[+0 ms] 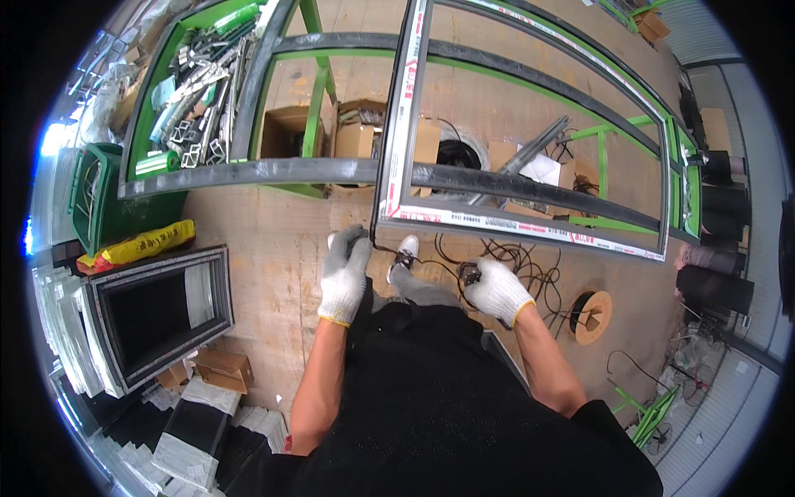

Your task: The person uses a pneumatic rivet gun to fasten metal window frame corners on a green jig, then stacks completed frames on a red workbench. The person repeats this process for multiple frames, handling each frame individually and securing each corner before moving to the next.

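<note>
My left hand (344, 277), in a white glove with grey fingers, is raised beside the lower left corner of a window frame (497, 219). Its fingers point up, loosely extended, with the tips close to the corner; whether they touch it is unclear. My right hand (495, 290), gloved too, is closed around a black rubber strip (435, 263). From that hand the strip runs left to the frame corner, and more of it lies in loose loops (530, 269) on the floor. Protective tape with red and black print covers the frame, which rests on a green and black stand (331, 171).
At the upper left, a green tray (142, 124) holds metal profile offcuts. Below it are a green bin (103, 199), a yellow bag (149, 246) and stacked frames (161, 319). A cable spool (592, 317) lies at right; cardboard boxes (286, 132) sit under the stand.
</note>
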{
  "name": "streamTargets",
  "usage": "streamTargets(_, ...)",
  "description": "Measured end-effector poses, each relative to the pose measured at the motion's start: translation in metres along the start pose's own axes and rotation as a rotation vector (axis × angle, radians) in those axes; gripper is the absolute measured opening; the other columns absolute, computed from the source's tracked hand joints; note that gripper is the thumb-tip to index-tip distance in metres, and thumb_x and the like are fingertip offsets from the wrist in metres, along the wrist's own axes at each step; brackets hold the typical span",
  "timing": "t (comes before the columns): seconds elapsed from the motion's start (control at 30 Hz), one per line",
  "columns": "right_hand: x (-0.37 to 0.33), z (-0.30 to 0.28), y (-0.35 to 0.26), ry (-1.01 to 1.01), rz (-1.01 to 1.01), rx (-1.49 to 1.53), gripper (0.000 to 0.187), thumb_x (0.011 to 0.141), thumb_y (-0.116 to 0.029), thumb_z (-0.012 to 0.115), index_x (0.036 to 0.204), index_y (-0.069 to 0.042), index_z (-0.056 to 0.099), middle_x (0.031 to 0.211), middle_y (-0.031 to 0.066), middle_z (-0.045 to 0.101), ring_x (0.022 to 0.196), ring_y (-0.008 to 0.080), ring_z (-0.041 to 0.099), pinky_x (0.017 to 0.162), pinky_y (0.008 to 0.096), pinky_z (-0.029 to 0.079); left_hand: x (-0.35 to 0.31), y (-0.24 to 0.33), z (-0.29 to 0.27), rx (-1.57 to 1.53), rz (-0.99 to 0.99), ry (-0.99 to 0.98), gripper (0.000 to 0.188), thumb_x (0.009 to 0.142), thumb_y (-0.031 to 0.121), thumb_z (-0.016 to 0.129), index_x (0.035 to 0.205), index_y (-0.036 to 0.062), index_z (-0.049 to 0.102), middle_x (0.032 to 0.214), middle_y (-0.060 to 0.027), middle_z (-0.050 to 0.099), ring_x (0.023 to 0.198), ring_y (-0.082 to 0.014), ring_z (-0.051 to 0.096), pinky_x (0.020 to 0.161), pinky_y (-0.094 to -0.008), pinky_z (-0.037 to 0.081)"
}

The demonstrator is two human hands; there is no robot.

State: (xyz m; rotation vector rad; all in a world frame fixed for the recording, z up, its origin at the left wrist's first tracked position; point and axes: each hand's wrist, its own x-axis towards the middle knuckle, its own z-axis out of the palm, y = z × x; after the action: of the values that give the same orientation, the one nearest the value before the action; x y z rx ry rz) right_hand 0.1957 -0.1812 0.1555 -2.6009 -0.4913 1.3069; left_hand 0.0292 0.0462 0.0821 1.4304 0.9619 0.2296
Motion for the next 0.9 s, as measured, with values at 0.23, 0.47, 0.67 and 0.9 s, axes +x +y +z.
streamTargets(0.23, 0.021, 0.016, 0.017, -0.38, 0.034, 0.748, 0.048, 0.083, -0.013, 0.08, 0.127, 0.006, 0.074, 0.108, 0.0111, 0.079, 0.092, 0.0195, 0.071, 0.086, 0.0313, 0.056, 0.014, -0.026, -0.004, 0.063, 0.197, -0.177, 0.033, 0.104, 0.018, 0.06, 0.127, -0.0017, 0.072, 0.123, -0.0157, 0.071, 0.113, -0.0295, 0.065, 0.103, -0.0386, 0.048)
streamTargets(0.47, 0.007, 0.028, 0.014, -0.208, -0.149, 0.298, 0.073, 0.081, -0.006, 0.075, 0.151, 0.001, 0.056, 0.112, 0.0194, 0.075, 0.094, 0.0286, 0.074, 0.088, 0.0393, 0.058, 0.005, -0.006, -0.004, -0.318, -0.069, -0.273, 0.025, 0.107, 0.016, 0.06, 0.12, -0.0026, 0.07, 0.109, -0.0112, 0.073, 0.094, -0.017, 0.067, 0.088, -0.0318, 0.053)
streamTargets(0.67, 0.01, 0.001, -0.04, -0.033, -0.572, 0.019, 0.055, 0.08, 0.002, 0.066, 0.135, 0.003, 0.063, 0.114, 0.0303, 0.073, 0.109, 0.0506, 0.07, 0.092, 0.0511, 0.058, 0.001, 0.022, -0.015, 0.284, 0.133, -0.219, 0.026, 0.104, 0.012, 0.059, 0.121, -0.0034, 0.072, 0.1, -0.0116, 0.076, 0.087, -0.016, 0.069, 0.079, -0.0312, 0.055)
streamTargets(0.9, 0.028, -0.004, -0.077, 0.036, -0.682, -0.159, 0.053, 0.094, -0.026, 0.076, 0.138, 0.001, 0.063, 0.119, 0.0302, 0.073, 0.113, 0.0458, 0.071, 0.098, 0.0514, 0.057, -0.002, 0.028, -0.012, 0.284, 0.181, -0.103, 0.029, 0.099, 0.018, 0.058, 0.114, 0.0015, 0.076, 0.096, -0.0166, 0.079, 0.096, -0.0371, 0.063, 0.106, -0.0448, 0.036)
